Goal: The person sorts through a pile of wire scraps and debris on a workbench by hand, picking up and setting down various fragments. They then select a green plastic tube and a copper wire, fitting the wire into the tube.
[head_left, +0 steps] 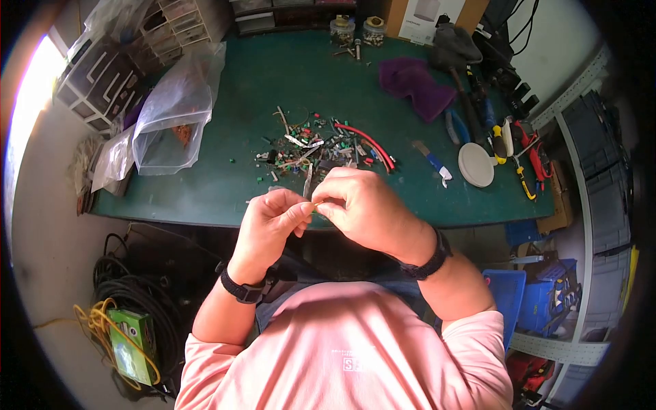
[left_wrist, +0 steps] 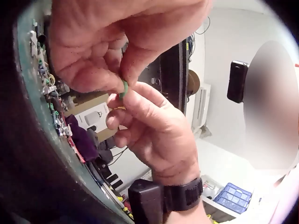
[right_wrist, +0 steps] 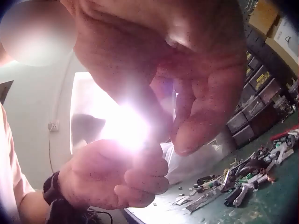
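Both hands meet at the bench's front edge in the head view, the left hand point(head_left: 270, 222) and the right hand point(head_left: 365, 208) touching at the fingertips. In the left wrist view a small green piece point(left_wrist: 124, 89) is pinched between the thumb and finger of the left hand point(left_wrist: 107, 42), with the right hand's point(left_wrist: 161, 130) fingertips against it. Glare hides the piece in the right wrist view, between the left hand point(right_wrist: 114, 175) and the right hand point(right_wrist: 187, 70). A pile of small scraps point(head_left: 321, 147) lies just beyond the hands.
Red tubing point(head_left: 369, 142) lies by the scraps. A plastic bag point(head_left: 171, 130) is at the left; a purple cloth point(head_left: 417, 85), a round white lid point(head_left: 475, 165) and hand tools point(head_left: 506, 140) are at the right. Jars point(head_left: 342, 31) stand at the back of the green bench point(head_left: 260, 75).
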A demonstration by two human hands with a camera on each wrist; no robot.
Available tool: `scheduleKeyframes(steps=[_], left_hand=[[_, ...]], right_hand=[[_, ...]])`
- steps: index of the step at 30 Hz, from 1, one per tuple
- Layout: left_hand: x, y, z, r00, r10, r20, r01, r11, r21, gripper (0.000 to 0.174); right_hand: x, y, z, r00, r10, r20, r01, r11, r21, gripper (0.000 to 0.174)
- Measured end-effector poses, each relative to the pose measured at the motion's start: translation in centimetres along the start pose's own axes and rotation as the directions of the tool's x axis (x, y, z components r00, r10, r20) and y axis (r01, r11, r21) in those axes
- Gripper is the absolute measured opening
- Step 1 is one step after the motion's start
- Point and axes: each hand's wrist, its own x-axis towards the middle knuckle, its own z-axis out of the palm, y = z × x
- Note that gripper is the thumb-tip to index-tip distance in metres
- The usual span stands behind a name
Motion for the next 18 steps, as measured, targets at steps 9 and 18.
scheduleKeyframes(steps=[9,18], left_hand=[[-0.1,-0.1,0.2,1.000,0.027,-0.007,-0.028,0.999,-0.022,0.017],[0.1,0.0,0.9,0.997,0.012,-0.072,-0.025,0.983,-0.184,0.013]], right_hand=[[-0.2,0.3,0.2,0.998,0.043,-0.042,-0.036,0.988,0.148,0.007],[-0.9,1.1,1.5,0.941,0.337,0.018,-0.279,0.747,0.603,0.012]])
